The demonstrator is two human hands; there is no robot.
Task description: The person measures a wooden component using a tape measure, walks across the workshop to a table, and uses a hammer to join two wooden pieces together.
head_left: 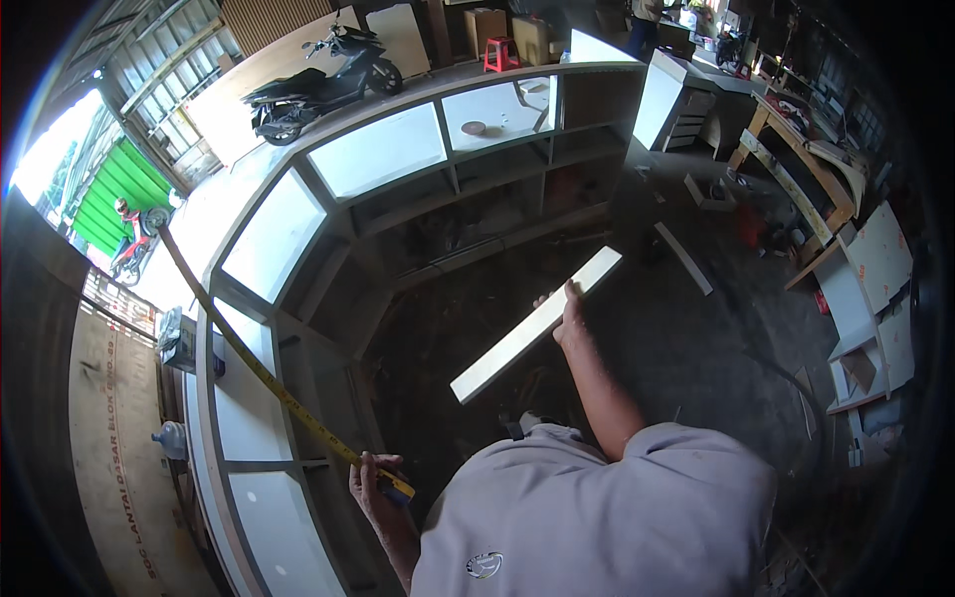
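My left hand (pixel 378 488), low at the left, is closed round a yellow and dark tape measure (pixel 396 488). Its yellow blade (pixel 261 372) is pulled out and runs up and leftward over the white-panelled cabinet frame (pixel 211 343), with its far end near the outer left side. My right hand (pixel 571 316) grips a pale, flat wooden strip (pixel 527 328) a little above its middle. The strip is held slantwise in the air, its upper end to the right. Part of the right fingers is hidden behind the strip.
The long curved cabinet frame bends round my left and front, with a small round disc (pixel 474 128) on it. Behind stand a black motorbike (pixel 323 82) and a red stool (pixel 500 54). A loose strip (pixel 684 259) lies on the floor; a workbench (pixel 786 169) and white cabinet pieces (pixel 875 298) are rightward.
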